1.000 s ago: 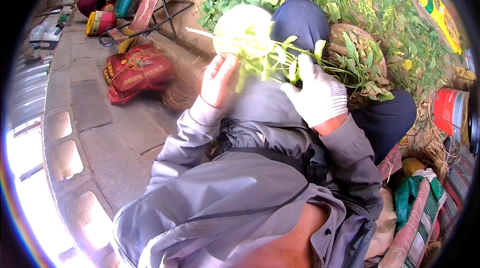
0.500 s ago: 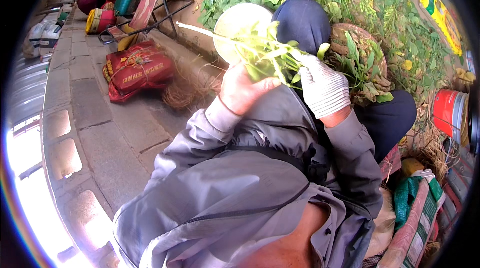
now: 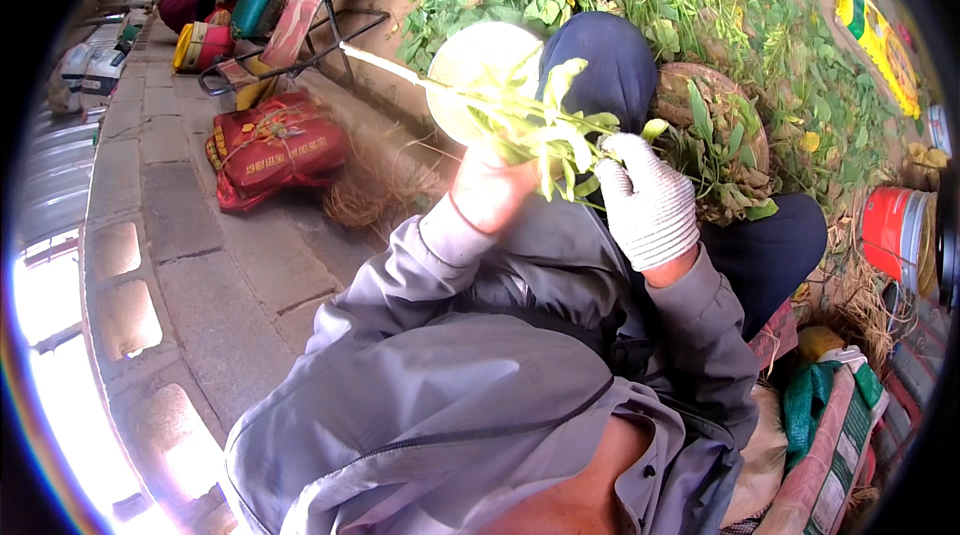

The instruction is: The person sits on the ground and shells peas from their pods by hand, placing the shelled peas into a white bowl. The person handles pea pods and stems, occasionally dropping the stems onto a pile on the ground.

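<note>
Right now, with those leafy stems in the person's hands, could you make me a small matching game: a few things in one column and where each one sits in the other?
Things:
1. right hand
2. left hand
3. red sack
4. red bucket

Places or states:
a. lies on the paved ground, on the person's left
b. bare, gripping the leafy stems from below
c. stands at the far right, by dry straw
d. wears a white knit glove, at the stems' leaves

Pairs: 1-d, 2-b, 3-a, 4-c
</note>
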{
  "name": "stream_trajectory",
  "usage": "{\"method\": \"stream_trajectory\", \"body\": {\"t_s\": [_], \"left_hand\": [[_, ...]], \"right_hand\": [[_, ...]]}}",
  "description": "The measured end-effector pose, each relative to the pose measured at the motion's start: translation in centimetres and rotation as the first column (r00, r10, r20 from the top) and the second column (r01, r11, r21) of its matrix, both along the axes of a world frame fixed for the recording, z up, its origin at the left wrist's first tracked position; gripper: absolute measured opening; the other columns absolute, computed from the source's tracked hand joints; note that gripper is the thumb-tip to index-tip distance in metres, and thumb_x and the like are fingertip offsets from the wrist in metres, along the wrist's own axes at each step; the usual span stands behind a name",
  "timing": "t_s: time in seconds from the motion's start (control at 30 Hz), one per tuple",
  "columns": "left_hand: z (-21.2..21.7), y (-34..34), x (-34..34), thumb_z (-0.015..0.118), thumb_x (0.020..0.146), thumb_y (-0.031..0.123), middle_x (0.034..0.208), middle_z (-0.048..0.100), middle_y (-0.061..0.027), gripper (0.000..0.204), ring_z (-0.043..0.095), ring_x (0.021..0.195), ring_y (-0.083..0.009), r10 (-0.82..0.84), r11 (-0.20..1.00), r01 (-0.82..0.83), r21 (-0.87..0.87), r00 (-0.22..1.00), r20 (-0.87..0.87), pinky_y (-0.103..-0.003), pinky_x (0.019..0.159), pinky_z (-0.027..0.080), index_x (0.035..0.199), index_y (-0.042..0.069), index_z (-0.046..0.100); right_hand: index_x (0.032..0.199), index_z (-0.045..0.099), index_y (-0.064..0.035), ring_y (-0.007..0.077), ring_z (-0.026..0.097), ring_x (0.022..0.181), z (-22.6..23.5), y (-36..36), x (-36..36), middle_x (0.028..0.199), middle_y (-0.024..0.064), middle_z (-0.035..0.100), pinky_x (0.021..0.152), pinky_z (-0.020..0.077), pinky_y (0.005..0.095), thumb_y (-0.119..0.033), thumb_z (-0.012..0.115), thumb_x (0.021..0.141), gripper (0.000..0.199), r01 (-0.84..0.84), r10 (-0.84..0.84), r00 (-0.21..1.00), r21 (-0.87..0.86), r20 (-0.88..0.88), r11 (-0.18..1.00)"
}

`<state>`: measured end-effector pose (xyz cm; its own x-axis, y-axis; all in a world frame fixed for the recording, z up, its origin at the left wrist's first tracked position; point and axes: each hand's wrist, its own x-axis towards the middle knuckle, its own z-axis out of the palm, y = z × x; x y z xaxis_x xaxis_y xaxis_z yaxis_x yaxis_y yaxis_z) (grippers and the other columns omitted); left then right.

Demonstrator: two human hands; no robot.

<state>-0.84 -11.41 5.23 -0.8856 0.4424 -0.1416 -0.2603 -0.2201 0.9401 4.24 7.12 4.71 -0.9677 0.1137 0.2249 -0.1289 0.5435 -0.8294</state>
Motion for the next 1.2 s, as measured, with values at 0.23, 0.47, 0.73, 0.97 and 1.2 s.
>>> {"method": "stream_trajectory", "body": {"t_s": [0.23,0.47,0.73,0.97,1.2], "left_hand": [[1.9,-1.5,-2.7,0.074,0.078,0.019,0.132,0.052,-0.0199,0.083,0.051,0.122,-0.0277,-0.301,0.928,0.272,0.255,0.950,0.082,-0.040,0.100,0.044,0.146,0.006,0.029],[2.1,-0.2,-2.3,0.068,0.084,0.014,0.117,0.057,-0.0175,0.048,0.058,0.110,-0.0314,-0.261,0.924,0.173,0.342,0.938,0.231,-0.043,0.090,0.050,0.126,0.002,0.048],[0.4,0.1,-1.8,0.066,0.087,0.017,0.092,0.060,-0.0129,0.026,0.062,0.087,-0.0255,-0.181,0.944,0.119,0.309,0.967,0.180,-0.038,0.081,0.052,0.104,0.000,0.056],[2.5,-0.7,-3.4,0.066,0.086,0.017,0.114,0.057,-0.0166,0.049,0.062,0.101,-0.0290,-0.185,0.908,0.123,0.401,0.976,0.118,-0.039,0.086,0.053,0.128,0.001,0.047],[2.6,-1.2,-4.3,0.066,0.085,0.018,0.086,0.065,-0.0139,0.029,0.066,0.083,-0.0290,-0.045,0.952,-0.004,0.305,0.987,0.154,-0.045,0.082,0.054,0.107,0.001,0.057]], "right_hand": [[0.102,0.059,-0.0081,0.0365,0.066,0.072,0.0,-0.2,1.0,0.085,0.0162,0.068,0.064,0.0530,0.0423,-0.014,0.061,0.086,0.017,-0.053,0.052,0.998,0.021,0.042,0.998],[0.098,0.060,-0.0065,0.0348,0.066,0.073,-0.2,-0.8,2.0,0.086,0.0161,0.067,0.065,0.0537,0.0409,-0.014,0.060,0.086,0.014,-0.151,0.150,0.988,0.018,0.040,0.988],[0.095,0.060,-0.0073,0.0354,0.064,0.065,0.2,-0.8,2.3,0.078,0.0159,0.065,0.060,0.0526,0.0426,-0.014,0.059,0.086,0.012,-0.232,0.224,0.970,0.079,0.097,0.970],[0.102,0.062,-0.0080,0.0361,0.065,0.069,-0.2,-0.5,2.7,0.079,0.0171,0.066,0.063,0.0533,0.0426,-0.015,0.061,0.085,0.018,-0.206,0.197,0.967,0.043,0.162,0.978],[0.112,0.058,-0.0073,0.0346,0.067,0.075,0.0,-0.3,3.0,0.089,0.0170,0.068,0.068,0.0541,0.0410,-0.018,0.064,0.085,0.029,-0.154,0.142,0.974,0.056,0.179,0.986]]}}
